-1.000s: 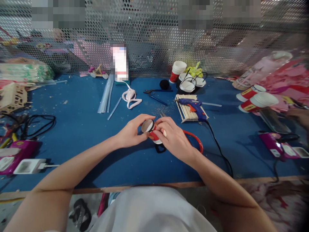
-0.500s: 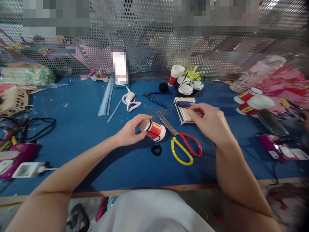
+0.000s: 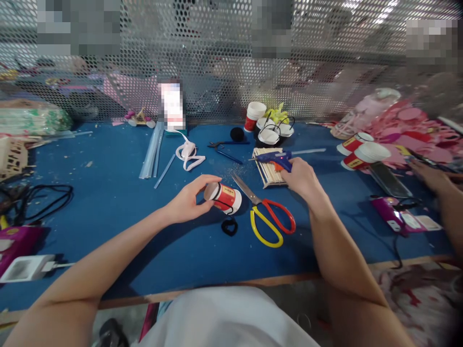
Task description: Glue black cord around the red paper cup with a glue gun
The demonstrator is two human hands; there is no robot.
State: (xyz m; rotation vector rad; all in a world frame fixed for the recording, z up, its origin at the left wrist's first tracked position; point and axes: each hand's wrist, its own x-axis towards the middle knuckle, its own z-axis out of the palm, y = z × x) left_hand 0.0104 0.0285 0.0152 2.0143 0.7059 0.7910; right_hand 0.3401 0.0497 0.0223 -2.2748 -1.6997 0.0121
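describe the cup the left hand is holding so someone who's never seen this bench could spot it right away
On the blue table, look near the middle, just left of the red-and-yellow scissors. There the left hand holds a red-and-white paper cup lying on its side, a black cord hanging from it. The other red cups stand at the back or lie stacked at the far right; this is the only one in a hand.

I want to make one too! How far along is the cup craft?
Done: finished white cups with black loop handles stand at the back. In hand: the left hand holds a red-and-white paper cup on its side; the right hand grips the blue glue gun. Left: likely gluing on the black cord lying under the cup.
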